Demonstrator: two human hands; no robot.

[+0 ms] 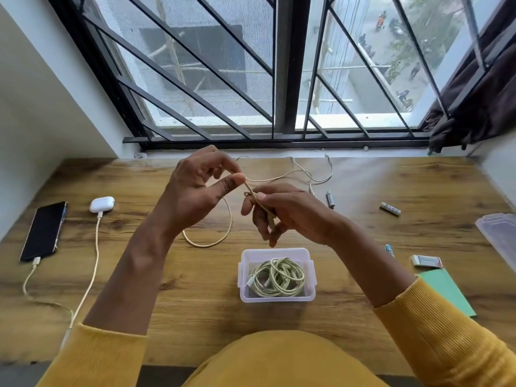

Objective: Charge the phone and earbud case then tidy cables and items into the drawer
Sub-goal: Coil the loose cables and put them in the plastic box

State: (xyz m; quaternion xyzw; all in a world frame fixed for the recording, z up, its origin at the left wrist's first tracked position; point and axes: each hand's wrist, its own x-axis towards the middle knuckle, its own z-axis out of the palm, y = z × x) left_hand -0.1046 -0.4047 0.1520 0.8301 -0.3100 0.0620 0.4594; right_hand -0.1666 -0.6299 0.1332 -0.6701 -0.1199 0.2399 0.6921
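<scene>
Pinching a beige braided cable [208, 243] between thumb and forefinger of the left hand [199, 188], remaining fingers loosely spread. Clutching the same cable in the right hand [282, 213], fingers curled round what is probably a folded run of it, thumb pressing on top. Both grips hovering above the wooden bench [195, 303], nearly touching. Hanging below the left grip, a loop of the cable, drooping onto the bench; trailing away beyond both grips toward the barred window [251, 79], the rest of it. Sitting just below the right grip, toward the body, a clear plastic box [243, 277] holding a coiled cable [276, 277]. Lying well left of the left grip, a dark phone [44, 230] and a white earbud case [102, 204], each with a cable plugged in. Lying right of the right grip, two batteries [390, 208], an eraser [426, 261], a green notebook [446, 291], a clear lid [499, 236].
</scene>
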